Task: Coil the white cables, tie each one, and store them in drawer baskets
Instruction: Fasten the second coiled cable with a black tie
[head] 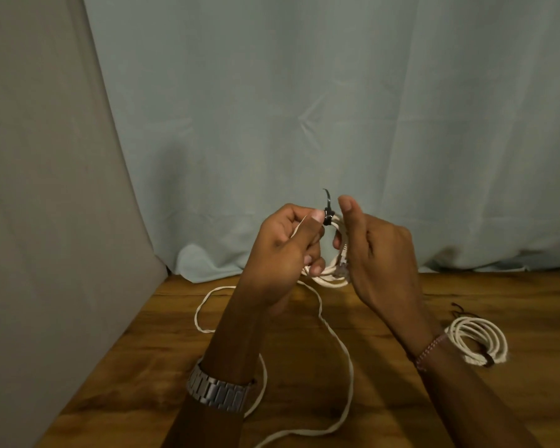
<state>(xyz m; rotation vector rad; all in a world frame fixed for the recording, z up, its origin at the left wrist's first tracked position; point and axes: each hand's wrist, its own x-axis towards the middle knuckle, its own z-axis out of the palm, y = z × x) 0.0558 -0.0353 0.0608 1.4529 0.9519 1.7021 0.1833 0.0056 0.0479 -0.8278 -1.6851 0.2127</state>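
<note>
— Where did the coil (332, 250) sit?

— Raised over the table (385, 399), upright between my hands. My left hand (286, 245) pinched the black tie (328, 210) at its top; my right hand (374, 250) curled round the right side, closer to the loops.

— And the loose tail (337, 344)?

— It trailed down toward me.

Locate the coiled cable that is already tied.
In the head view the tied coil lies flat on the wooden table at the right, just beyond the right wrist and its beaded bracelet, apart from the coil held up between both hands.
</note>
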